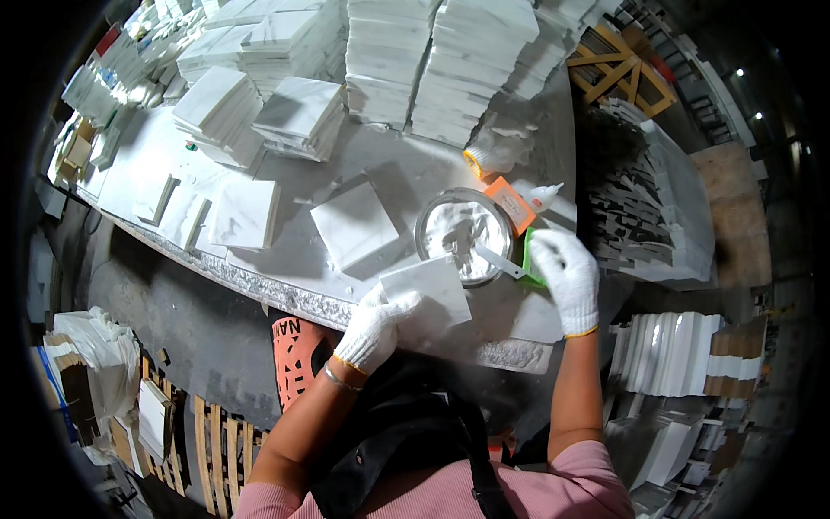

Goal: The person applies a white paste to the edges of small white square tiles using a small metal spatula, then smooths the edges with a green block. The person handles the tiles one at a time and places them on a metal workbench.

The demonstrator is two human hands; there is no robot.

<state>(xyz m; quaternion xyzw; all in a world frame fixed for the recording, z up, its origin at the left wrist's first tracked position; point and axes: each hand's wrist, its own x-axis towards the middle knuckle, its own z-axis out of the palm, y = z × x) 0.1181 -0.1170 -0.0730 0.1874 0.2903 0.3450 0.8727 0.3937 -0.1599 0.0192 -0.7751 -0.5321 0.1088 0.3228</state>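
In my gloved left hand (378, 327) is a square white marble tile (430, 292), gripped at its left edge and tilted over the front of the table. My gloved right hand (568, 275) has its fingers curled against a flat green thing (528, 259), mostly covered by the hand, so its kind is unclear. Just left of it, a metal spatula (500, 260) leans across the rim of a round tub (421, 227) of white paste. Behind the tub lie an orange box (510, 206) and a small white squeeze bottle (545, 196). Another grey-veined tile (354, 223) rests flat left of the tub.
Tall stacks of marble tiles (471, 69) stand at the back of the white table (303, 268). Smaller piles (298, 117) and single tiles (245, 214) spread leftward. A crumpled glove (497, 149) lies behind the orange box. Wooden pallets (220, 450) are on the floor at lower left.
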